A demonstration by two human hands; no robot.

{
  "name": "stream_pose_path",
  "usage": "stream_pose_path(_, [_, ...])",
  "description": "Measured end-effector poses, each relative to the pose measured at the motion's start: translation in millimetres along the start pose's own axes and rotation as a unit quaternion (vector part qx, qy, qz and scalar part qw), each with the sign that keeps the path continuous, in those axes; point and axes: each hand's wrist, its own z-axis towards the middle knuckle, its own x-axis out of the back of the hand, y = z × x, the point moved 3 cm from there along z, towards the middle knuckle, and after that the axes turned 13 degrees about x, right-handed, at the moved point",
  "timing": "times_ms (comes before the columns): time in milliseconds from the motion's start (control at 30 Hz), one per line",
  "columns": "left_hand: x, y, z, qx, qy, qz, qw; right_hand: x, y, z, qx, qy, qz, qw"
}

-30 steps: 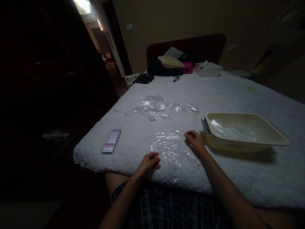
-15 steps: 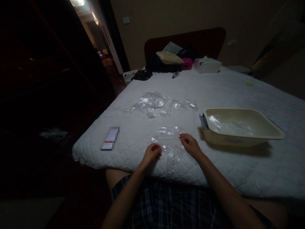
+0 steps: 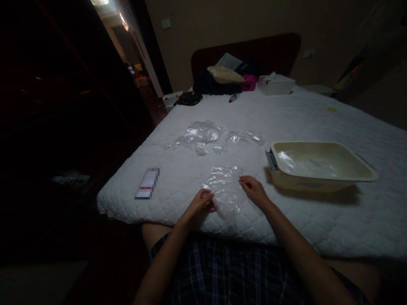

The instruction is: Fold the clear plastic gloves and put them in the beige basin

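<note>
A clear plastic bag (image 3: 226,186) lies spread on the white quilted bed cover (image 3: 178,178), close to the front edge. My left hand (image 3: 202,201) pinches the bag's left side, thumb against fingers. On the opposite side, my right hand (image 3: 252,189) has its fingertips closed on the bag's right edge. Beyond them rests a loose heap of crumpled clear plastic bags (image 3: 205,133). To the right stands a cream plastic basin (image 3: 318,182) with grey handles, and more clear plastic shows inside it.
A phone-like object (image 3: 147,184), blurred out, lies left of my hands. Toward the headboard (image 3: 286,51) are a patterned pillow (image 3: 225,75), a magenta roll (image 3: 249,83), a white box (image 3: 276,86), a black bag (image 3: 189,98) and a small bottle (image 3: 233,98).
The bag between my hands has shifted and wrinkled differently, its shine now spread across the middle. Both hands stay at its sides nearly in place. The view has tilted slightly.
</note>
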Motion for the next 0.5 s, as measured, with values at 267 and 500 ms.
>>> stream_pose_path(267, [5.8, -7.4, 1.3, -0.007, 0.007, 0.085, 0.996, 1.9, 0.1, 0.3, -0.028, 0.004, 0.036, 0.999])
stream_pose_path(500, [39.2, -8.6, -3.6, -0.013, 0.030, 0.203, 0.979, 6.1, 1.7, 4.3, -0.098, 0.030, 0.140, 0.985])
